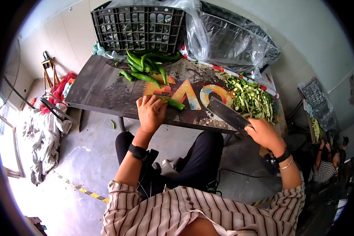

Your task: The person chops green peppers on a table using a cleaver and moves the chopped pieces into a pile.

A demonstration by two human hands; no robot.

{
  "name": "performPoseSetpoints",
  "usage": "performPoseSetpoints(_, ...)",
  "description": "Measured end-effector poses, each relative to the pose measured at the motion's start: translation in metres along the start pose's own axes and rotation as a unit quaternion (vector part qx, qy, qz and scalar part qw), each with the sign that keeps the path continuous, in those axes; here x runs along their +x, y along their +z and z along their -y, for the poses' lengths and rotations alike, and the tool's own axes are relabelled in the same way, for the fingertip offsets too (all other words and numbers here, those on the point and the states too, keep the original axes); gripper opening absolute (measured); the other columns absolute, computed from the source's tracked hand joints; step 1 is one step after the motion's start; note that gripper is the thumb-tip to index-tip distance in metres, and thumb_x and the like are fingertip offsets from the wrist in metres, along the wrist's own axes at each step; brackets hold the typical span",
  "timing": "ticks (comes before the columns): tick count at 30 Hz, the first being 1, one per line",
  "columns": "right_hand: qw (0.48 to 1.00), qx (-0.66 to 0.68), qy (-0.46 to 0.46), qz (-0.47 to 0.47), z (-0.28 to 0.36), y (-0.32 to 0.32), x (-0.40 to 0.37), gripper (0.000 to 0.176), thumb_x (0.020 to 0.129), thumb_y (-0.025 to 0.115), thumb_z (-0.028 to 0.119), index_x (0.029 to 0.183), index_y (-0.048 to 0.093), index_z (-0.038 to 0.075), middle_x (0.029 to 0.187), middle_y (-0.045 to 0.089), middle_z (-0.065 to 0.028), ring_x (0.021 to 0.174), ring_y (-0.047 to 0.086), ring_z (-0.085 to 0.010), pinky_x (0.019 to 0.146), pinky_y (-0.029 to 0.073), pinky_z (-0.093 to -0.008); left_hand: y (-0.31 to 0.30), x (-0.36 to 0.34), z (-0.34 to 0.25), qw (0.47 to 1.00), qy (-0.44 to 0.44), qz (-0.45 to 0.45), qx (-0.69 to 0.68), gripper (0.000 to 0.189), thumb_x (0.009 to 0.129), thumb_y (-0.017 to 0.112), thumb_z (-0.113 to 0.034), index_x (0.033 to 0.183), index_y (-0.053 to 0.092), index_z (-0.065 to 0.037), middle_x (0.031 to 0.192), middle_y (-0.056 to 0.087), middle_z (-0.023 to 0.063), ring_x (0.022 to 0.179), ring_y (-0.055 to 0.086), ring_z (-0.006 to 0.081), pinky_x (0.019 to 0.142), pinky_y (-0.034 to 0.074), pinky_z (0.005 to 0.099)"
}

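Note:
On the dark table (102,88), my left hand (151,111) is closed on a long green pepper (173,103), whose end sticks out to the right. My right hand (261,133) grips the handle of a dark, broad-bladed knife (228,113). The blade points up and left, between the held pepper and a heap of chopped green pepper (253,103) at the table's right side. Whole green peppers (147,65) are piled at the back, beyond my left hand. Large coloured letters (184,94) mark the tabletop between the pile and the heap.
A black plastic crate (137,29) stands behind the pile. Another crate (232,41), covered in clear plastic, is at the back right. A red-and-white strip (232,73) runs beside the heap. Cloths (47,131) lie at far left. Another person (322,167) is at far right.

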State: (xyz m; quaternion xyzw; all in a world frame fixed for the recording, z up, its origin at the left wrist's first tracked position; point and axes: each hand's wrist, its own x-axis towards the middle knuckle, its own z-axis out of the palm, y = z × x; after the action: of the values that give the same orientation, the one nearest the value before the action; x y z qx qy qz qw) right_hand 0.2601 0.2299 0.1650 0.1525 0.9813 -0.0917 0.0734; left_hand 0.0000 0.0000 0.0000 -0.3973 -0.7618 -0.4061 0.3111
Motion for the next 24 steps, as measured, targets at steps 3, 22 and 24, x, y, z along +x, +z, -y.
performPoseSetpoints(3,0.989,0.126,0.025,-0.074,-0.007,0.017,-0.022,0.020,0.087,0.058,0.015,0.084,0.054,-0.005,0.072,0.057,-0.0273,0.068,0.056,-0.0446,0.058,0.044,-0.0433,-0.005,0.003,-0.008,1.000,0.012,0.010,0.023,0.006,0.072,0.069,-0.014,0.076,0.064,-0.013,0.080,0.059,-0.0023,0.093,0.055,0.0212,0.085,0.036,0.0376)
performPoseSetpoints(22,0.978,-0.011,-0.171,-0.122,0.054,0.049,0.052,0.017,0.090,0.055,0.016,0.094,0.056,0.000,0.068,0.061,-0.0216,0.066,0.063,-0.0399,0.059,0.049,-0.0481,-0.007,0.002,-0.002,1.000,0.015,0.024,-0.001,0.005,0.073,0.070,-0.014,0.077,0.066,-0.014,0.085,0.060,-0.0029,0.092,0.055,0.0212,0.087,0.037,0.0376)
performPoseSetpoints(24,0.980,-0.023,-0.163,-0.114,0.055,0.047,0.052,0.018,0.089,0.055,0.016,0.095,0.056,-0.001,0.069,0.062,-0.0212,0.066,0.063,-0.0393,0.059,0.050,-0.0475,-0.007,0.001,-0.003,1.000,0.018,0.020,-0.003,0.006,0.073,0.070,-0.014,0.076,0.065,-0.014,0.086,0.060,-0.0022,0.092,0.054,0.0216,0.086,0.038,0.0375)
